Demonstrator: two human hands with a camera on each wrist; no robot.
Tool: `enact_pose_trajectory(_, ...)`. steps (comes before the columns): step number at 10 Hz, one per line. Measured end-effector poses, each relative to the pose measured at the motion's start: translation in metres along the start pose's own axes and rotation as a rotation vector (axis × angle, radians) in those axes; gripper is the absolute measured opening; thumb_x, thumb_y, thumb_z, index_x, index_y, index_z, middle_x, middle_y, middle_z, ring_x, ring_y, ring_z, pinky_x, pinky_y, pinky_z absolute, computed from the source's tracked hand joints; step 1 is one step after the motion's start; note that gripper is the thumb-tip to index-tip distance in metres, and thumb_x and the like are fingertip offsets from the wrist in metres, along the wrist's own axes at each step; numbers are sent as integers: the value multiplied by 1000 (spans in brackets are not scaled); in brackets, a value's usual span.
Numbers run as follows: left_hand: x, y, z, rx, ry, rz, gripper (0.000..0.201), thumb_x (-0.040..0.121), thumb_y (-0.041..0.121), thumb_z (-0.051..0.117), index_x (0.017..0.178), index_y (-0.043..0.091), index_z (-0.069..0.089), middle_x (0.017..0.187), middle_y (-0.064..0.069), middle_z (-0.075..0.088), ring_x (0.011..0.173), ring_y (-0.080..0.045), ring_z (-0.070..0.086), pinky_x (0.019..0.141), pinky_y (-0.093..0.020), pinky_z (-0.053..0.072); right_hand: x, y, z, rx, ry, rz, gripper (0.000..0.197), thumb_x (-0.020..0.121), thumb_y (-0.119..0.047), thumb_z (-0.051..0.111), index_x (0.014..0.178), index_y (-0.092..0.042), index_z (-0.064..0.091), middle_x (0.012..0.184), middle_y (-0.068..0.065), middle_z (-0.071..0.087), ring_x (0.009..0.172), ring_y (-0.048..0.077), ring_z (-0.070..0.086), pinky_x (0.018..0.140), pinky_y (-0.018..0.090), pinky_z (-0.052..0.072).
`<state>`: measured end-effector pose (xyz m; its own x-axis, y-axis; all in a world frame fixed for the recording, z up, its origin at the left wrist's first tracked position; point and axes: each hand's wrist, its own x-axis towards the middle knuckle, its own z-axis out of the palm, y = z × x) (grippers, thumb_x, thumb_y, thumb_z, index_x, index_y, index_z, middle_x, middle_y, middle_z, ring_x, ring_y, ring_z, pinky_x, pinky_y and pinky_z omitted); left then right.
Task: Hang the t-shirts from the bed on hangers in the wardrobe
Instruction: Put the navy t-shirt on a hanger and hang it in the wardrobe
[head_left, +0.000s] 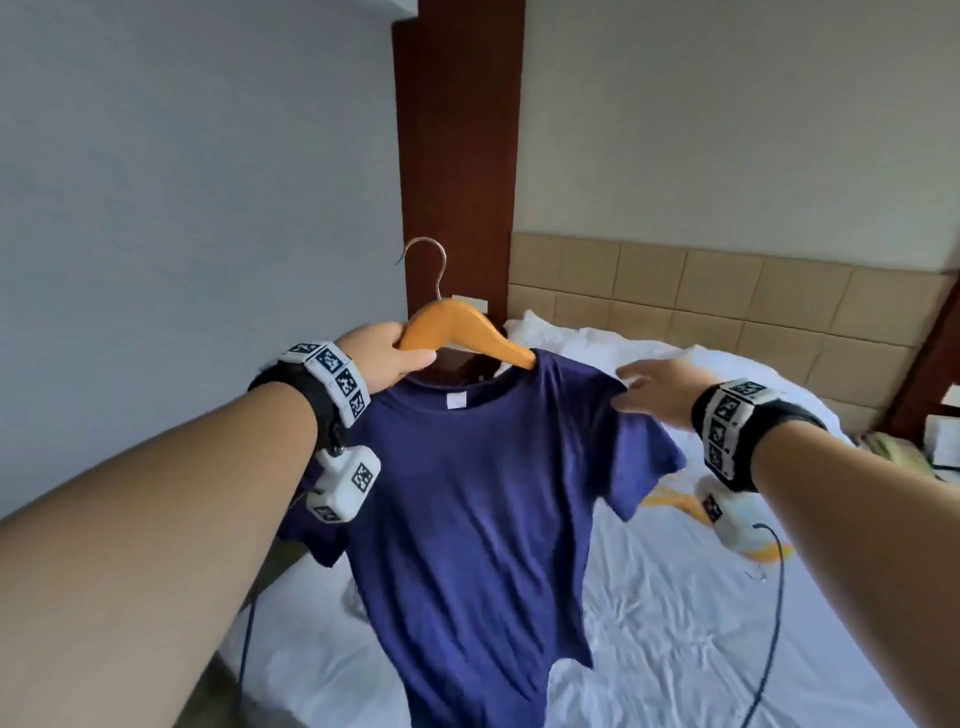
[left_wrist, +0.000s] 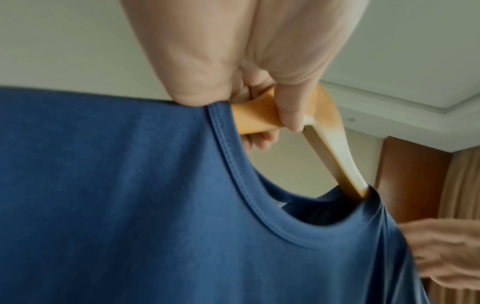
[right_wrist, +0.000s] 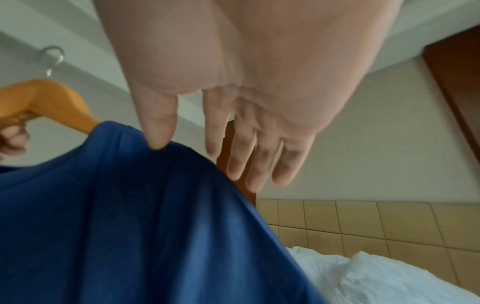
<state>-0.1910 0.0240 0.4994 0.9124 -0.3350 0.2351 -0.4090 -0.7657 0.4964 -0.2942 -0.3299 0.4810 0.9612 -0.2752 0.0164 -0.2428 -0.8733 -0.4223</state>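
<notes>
Left wrist view shows my fingers (left_wrist: 291, 117) of the left hand (head_left: 387, 361) wrapped round one arm of the wooden hanger (head_left: 457, 332), thumb pressing the blue t-shirt (head_left: 467, 493) collar against the wood. The hanger's other arm is already inside the neck opening, under the shirt's far shoulder. My right hand (head_left: 657, 389) has its fingers (right_wrist: 233, 148) spread and relaxed, gripping nothing; only the thumb tip touches the cloth at that shoulder.

I judge the shirt only half on. The near shoulder is not over the hanger; it stays up because my left thumb pins it. If that grip loosens, I expect the collar to slide off and the shirt to swing down from the far arm, or drop onto the bed (head_left: 727, 623) below. Pulling the neck too hard over the wide wooden end could stretch it. With my right hand loose, nothing stops the far shoulder slipping if I tilt the hanger.

The metal hook (head_left: 428, 265) points up, free. Another hanger (head_left: 670, 501) lies on the white sheet, partly hidden by my right wrist. The wardrobe is not in view.
</notes>
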Motion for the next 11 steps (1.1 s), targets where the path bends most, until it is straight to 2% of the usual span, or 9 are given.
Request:
enact_pose_trajectory(1,-15,-36,-29,-79,33,-39,23,91,51,67,94,29,63,74,8,60,71,-19,56,72,-33,42,15,-27,22,-153,-108,-20,68,82,-33,79,145,-26,54,136,4,63,125,25,58,107,35,44)
enact_pose_trajectory(2,-27,-75,-58,-103,71,-76,16,95,43,68,99,28,67,74,8,61,72,-17,56,73,-33,42,30,-74,41,-338,-113,-106,34,84,-24,72,118,-21,72,102,1,77,103,22,70,93,34,55)
enact_pose_trajectory(3,-41,-119,-94,-106,113,-113,20,96,40,68,106,24,69,74,11,59,69,-11,54,73,-31,39,46,-134,58,-500,-104,-162,22,89,-19,61,102,-15,78,91,1,78,95,21,72,82,28,56)
enact_pose_trajectory(4,-58,-175,-136,-25,144,-200,18,96,43,66,103,26,66,83,6,65,78,-16,61,76,-34,47,65,-189,78,-582,-39,-165,22,94,-21,58,112,-19,69,110,4,72,105,24,68,89,29,52)
enact_pose_trajectory(5,-72,-234,-175,-39,177,-261,24,95,44,67,100,20,68,87,-6,72,79,-21,64,80,-37,51,88,-233,104,-576,-48,-188,31,96,-22,61,124,-13,69,124,9,68,117,27,64,82,28,45)
enact_pose_trajectory(6,-80,-278,-203,-38,192,-273,27,95,42,68,101,16,69,83,-5,69,75,-18,60,74,-33,47,95,-319,133,-323,-88,-287,31,94,-17,62,124,-16,71,126,7,68,119,27,63,90,30,49)
enact_pose_trajectory(7,-79,-313,-226,6,177,-278,26,95,43,68,101,17,68,81,3,64,73,-15,58,74,-31,45,83,-410,158,7,-143,-480,29,92,-21,69,120,-25,72,119,0,72,114,22,66,95,29,50)
enact_pose_trajectory(8,-73,-341,-243,34,153,-270,26,94,42,69,97,16,67,76,6,60,71,-14,55,70,-30,43,72,-478,185,147,-186,-631,31,86,-41,76,115,-34,72,109,-10,73,104,13,68,99,31,51)
enact_pose_trajectory(11,-39,-382,-251,77,124,-302,25,92,47,69,94,23,70,87,7,73,83,-16,67,80,-31,49,87,-534,209,-200,-12,-780,10,87,-34,69,95,-33,63,97,-7,70,95,19,66,85,36,56)
